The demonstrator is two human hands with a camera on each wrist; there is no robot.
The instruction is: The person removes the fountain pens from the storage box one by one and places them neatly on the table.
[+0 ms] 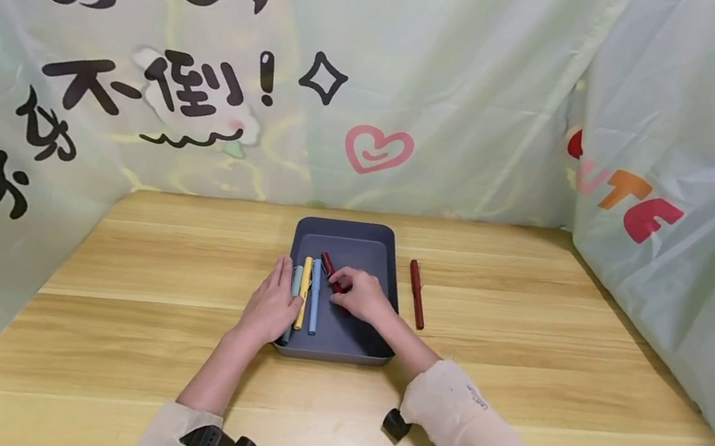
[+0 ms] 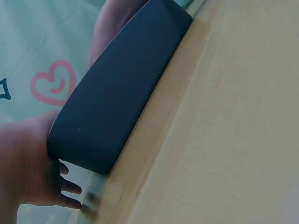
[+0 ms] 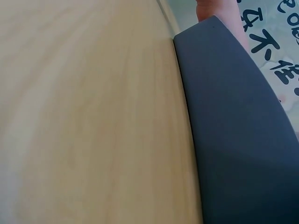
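A dark grey tray (image 1: 356,250) lies on the table with pens inside. My left hand (image 1: 272,307) holds its left wall; the fingers (image 2: 70,186) lie outside and the thumb crosses the rim by a yellow pen (image 1: 306,277). Beside that pen lie a light blue pen (image 1: 315,299) and a teal pen (image 1: 285,337), which the hand partly covers. Inside the tray my right hand (image 1: 361,296) pinches a tilted dark red pen (image 1: 327,260), its lower part hidden by the fingers. The right wrist view shows only the tray's outer wall (image 3: 233,116) and part of the left hand (image 3: 219,9).
A second dark red pen (image 1: 417,296) lies on the wooden table (image 1: 521,345), to the right of the tray. Printed fabric curtains (image 1: 484,102) stand behind and at both sides of the table. Each forearm has a small black camera (image 1: 396,425) strapped on.
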